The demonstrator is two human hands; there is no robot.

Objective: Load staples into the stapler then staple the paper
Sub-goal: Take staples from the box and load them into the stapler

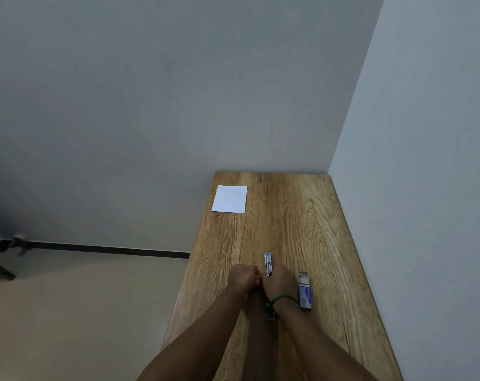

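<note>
Wooden table (288, 215) in a grey-walled corner; paper (229, 199) seemingly blank.

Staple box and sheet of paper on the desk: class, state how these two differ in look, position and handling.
1. The staple box is blue and white, narrow and raised; the paper is plain white, flat and broader.
2. The staple box lies near the person, just beside the right hand; the paper lies far off at the desk's back left corner.

Shared: both rest on the wooden desk, and neither is held.
</note>
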